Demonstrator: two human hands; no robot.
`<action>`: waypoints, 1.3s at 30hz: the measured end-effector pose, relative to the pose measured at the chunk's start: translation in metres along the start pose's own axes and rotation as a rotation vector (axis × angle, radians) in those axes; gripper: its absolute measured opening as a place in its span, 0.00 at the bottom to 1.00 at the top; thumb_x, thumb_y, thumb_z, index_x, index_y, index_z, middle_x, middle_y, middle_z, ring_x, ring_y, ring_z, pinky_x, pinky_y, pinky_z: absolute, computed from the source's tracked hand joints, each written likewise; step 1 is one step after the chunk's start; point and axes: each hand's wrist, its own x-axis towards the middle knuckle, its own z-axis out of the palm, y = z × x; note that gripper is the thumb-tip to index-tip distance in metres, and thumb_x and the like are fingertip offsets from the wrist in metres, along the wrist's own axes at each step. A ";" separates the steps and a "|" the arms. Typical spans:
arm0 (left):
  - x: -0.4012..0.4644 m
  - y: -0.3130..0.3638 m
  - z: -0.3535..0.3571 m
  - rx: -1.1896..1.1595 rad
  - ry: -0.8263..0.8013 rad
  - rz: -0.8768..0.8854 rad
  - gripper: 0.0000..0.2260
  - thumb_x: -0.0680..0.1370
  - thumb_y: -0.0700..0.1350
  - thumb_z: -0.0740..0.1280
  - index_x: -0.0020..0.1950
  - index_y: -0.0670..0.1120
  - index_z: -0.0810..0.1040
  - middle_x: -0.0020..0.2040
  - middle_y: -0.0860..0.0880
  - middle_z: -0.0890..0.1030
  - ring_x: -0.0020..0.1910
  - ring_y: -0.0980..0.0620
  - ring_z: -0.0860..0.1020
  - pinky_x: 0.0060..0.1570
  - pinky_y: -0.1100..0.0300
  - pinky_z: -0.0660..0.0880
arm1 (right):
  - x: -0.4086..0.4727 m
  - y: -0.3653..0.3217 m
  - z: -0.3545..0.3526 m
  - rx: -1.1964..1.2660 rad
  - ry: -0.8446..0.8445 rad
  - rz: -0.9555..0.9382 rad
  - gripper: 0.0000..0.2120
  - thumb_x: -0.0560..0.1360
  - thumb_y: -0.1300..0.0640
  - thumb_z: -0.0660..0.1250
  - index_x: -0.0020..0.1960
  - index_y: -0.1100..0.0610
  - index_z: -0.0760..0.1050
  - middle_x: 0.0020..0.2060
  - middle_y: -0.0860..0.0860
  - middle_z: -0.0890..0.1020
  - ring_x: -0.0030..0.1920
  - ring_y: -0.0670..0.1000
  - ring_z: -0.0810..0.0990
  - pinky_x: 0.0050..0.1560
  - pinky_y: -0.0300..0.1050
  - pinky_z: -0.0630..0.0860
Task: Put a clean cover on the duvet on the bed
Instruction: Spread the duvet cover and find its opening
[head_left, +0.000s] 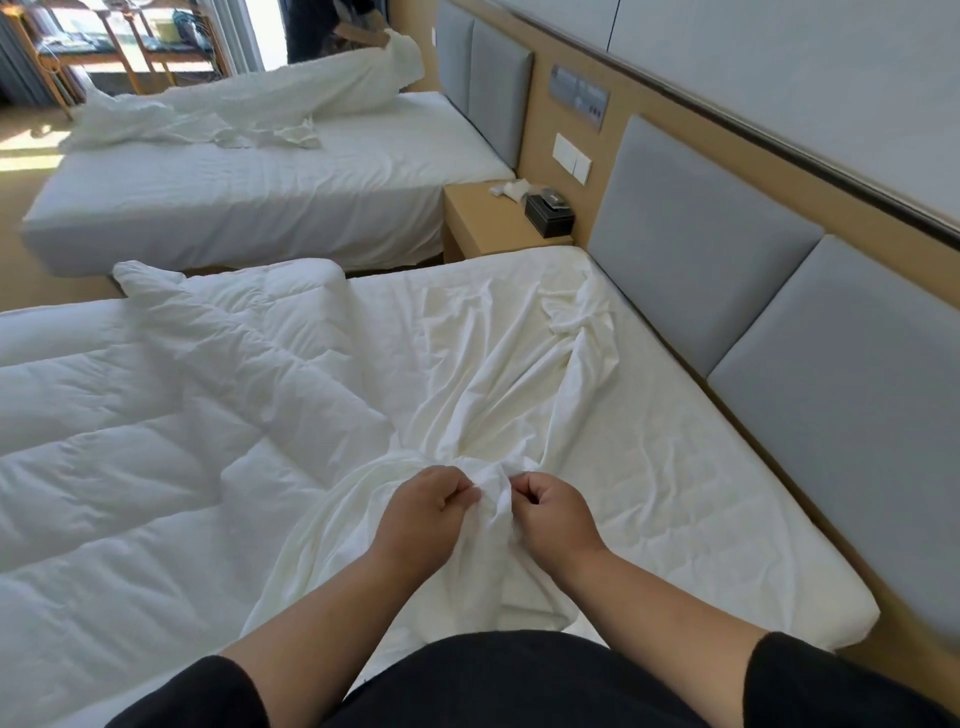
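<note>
A thin white duvet cover (498, 374) lies crumpled across the near bed (701, 499), bunched toward me. My left hand (421, 514) and my right hand (553, 512) sit side by side, each pinching a gathered fold of the cover between thumb and curled fingers. The thick quilted white duvet (156, 441) lies on the bed's left part, its far corner folded over, partly under the cover's edge.
A grey padded headboard (727, 270) runs along the right. A wooden nightstand (483, 218) with a black tissue box (548, 214) stands between the beds. On the far bed (249, 202) another person (332, 26) handles white bedding (291, 109).
</note>
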 end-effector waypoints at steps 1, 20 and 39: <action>-0.001 -0.002 -0.002 -0.060 0.029 -0.030 0.10 0.79 0.44 0.68 0.37 0.51 0.77 0.34 0.57 0.78 0.38 0.59 0.76 0.41 0.66 0.70 | 0.000 0.000 0.000 -0.006 0.009 -0.009 0.07 0.80 0.52 0.68 0.46 0.50 0.84 0.41 0.43 0.85 0.45 0.45 0.83 0.52 0.44 0.80; 0.001 -0.036 -0.021 -0.107 -0.616 -0.443 0.19 0.70 0.50 0.73 0.61 0.58 0.81 0.49 0.57 0.85 0.49 0.57 0.82 0.50 0.61 0.80 | -0.011 0.006 0.017 -0.209 0.055 -0.180 0.17 0.80 0.59 0.65 0.35 0.44 0.73 0.35 0.38 0.78 0.41 0.40 0.76 0.43 0.31 0.70; 0.005 -0.021 0.016 -0.282 -0.217 -0.255 0.13 0.79 0.39 0.64 0.47 0.54 0.85 0.45 0.57 0.84 0.48 0.59 0.79 0.47 0.64 0.72 | -0.044 0.035 -0.007 -0.184 -0.130 0.127 0.08 0.80 0.47 0.65 0.58 0.37 0.77 0.48 0.41 0.82 0.48 0.41 0.80 0.51 0.37 0.77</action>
